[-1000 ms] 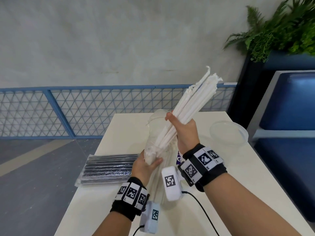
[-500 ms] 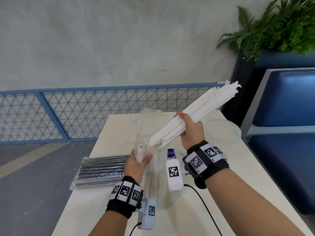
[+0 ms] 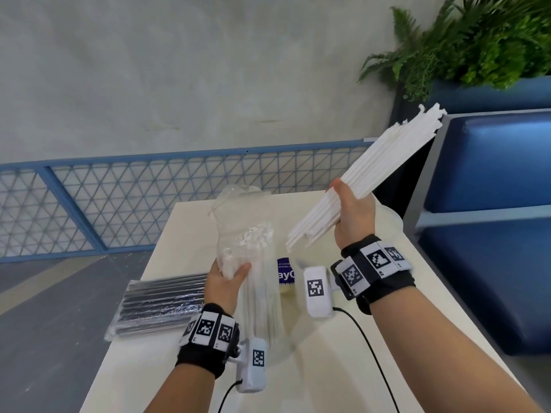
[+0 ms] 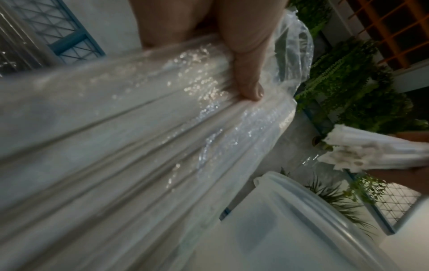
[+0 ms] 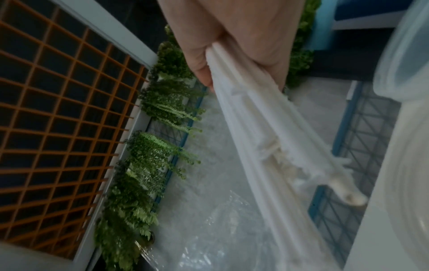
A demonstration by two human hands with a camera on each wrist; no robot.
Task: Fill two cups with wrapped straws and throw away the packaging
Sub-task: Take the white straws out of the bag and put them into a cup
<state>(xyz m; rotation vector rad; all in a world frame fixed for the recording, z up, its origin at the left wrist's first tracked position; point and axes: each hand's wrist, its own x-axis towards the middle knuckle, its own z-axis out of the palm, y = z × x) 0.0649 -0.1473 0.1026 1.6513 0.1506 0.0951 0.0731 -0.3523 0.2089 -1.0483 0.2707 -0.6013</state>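
My left hand [image 3: 228,278] grips a clear plastic bag [image 3: 244,222] upright above the white table; some white wrapped straws remain inside it [image 4: 139,146]. My right hand [image 3: 353,213] grips a thick bundle of white wrapped straws [image 3: 387,162] around its lower part. The bundle slants up to the right, and its lower ends hang free just right of the bag. A clear cup with a purple label [image 3: 284,271] stands on the table between my hands. A second clear cup [image 3: 395,226] sits behind my right hand, mostly hidden; its rim shows in the right wrist view [image 5: 406,55].
A sealed pack of black straws [image 3: 161,305] lies at the left edge of the table [image 3: 185,234]. A blue bench [image 3: 489,263] stands to the right, a planter with ferns [image 3: 477,40] behind it, and a blue mesh fence [image 3: 119,204] beyond the table.
My right hand has drawn the bundle of straws out of the bag and swung it to the right. The left hand kept its hold on the bag, which now stands apart from the bundle.
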